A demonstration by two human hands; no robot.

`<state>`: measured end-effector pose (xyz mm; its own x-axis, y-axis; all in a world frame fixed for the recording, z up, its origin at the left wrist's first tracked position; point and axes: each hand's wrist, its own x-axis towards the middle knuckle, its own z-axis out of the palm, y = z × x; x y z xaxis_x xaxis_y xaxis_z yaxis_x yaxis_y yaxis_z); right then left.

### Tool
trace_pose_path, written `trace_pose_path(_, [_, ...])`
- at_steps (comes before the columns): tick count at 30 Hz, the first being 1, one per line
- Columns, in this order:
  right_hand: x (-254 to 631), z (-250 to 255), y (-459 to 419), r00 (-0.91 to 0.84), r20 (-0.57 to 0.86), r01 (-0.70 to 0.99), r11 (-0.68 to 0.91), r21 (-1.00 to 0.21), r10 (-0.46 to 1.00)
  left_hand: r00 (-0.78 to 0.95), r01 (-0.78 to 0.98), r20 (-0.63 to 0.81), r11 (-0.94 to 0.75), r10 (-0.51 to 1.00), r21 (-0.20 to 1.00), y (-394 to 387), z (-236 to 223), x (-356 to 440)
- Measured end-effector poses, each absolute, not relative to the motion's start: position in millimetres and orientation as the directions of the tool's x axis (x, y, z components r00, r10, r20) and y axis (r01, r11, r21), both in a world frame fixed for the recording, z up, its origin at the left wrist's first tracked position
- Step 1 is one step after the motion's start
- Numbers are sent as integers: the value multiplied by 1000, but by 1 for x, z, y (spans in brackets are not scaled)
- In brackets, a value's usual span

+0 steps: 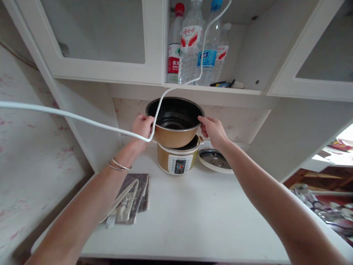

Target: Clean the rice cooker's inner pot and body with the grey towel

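Observation:
Both of my hands hold a rice cooker inner pot (176, 137), black inside and gold outside, by its rim. My left hand (142, 127) grips the left side, and my right hand (212, 129) pinches the right edge between thumb and fingers. The pot is raised above the rice cooker (164, 160), a gold and white body with a control panel on its front. To the right of the cooker its round lid (213, 159) lies with the dark inner side up, partly behind my right forearm. The pot looks empty inside.
A folded grey-brown cloth (138, 198) lies left on the white counter (190, 217). Overhead, several plastic bottles (190, 48) stand on an open cabinet shelf. A white cable (82, 119) crosses in front of the pot and cabinet. Side panels flank the counter.

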<state>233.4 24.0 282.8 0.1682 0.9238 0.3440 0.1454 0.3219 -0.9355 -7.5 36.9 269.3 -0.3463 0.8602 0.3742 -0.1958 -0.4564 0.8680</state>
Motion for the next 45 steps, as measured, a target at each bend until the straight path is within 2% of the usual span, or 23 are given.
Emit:
trace_pose_path(3, [208, 281, 13, 64, 340, 137, 330, -934, 938, -347, -279, 366, -468, 863, 839, 21, 260, -34])
trace_pose_path(10, [133, 245, 12, -200, 282, 88, 304, -949, 938, -567, -313, 259, -495, 782, 810, -14, 205, -110])
trace_pose_path(16, [68, 187, 19, -316, 133, 30, 150, -988, 940, -695, -330, 106, -447, 711, 832, -37, 149, -161])
trace_pose_path(21, [40, 129, 19, -333, 42, -21, 37, -999, 942, -753, -229, 89, -386, 652, 893, -39, 119, -187])
trace_pose_path(24, [31, 100, 14, -418, -46, 39, -33, -999, 907, -768, -164, 101, -347, 632, 923, -34, 104, -198])
trace_pose_path(26, [23, 86, 7, -470, -78, 212, 27, -977, 879, -765, -154, 98, -328, 636, 932, -29, 94, -203])
trace_pose_path(28, [12, 73, -5, -499, -79, 400, 148, -904, 863, -761, -146, 92, -307, 642, 940, -24, 86, -206])
trace_pose_path(30, [-3, 62, -23, -552, -43, 492, 283, -823, 833, -761, -145, 78, -286, 644, 947, -19, 79, -208])
trace_pose_path(32, [-18, 48, -44, -648, 15, 504, 444, -741, 762, -762, -151, 62, -270, 644, 951, -14, 74, -209])
trace_pose_path(34, [-31, 33, -64, -721, 24, 543, 586, -602, 693, -761, -159, 50, -261, 647, 952, -9, 70, -210])
trace_pose_path(38, [-42, 4, -87, -718, 68, 625, 684, -376, 693, -757, -168, 41, -255, 653, 952, -4, 67, -212])
trace_pose_path(41, [-35, -4, -87, -714, 127, 624, 707, -332, 689, -755, -175, 32, -249, 654, 953, -2, 67, -213])
trace_pose_path(45, [-10, 4, -81, -738, 74, 615, 714, -334, 671, -759, -193, 9, -239, 651, 952, -1, 66, -211])
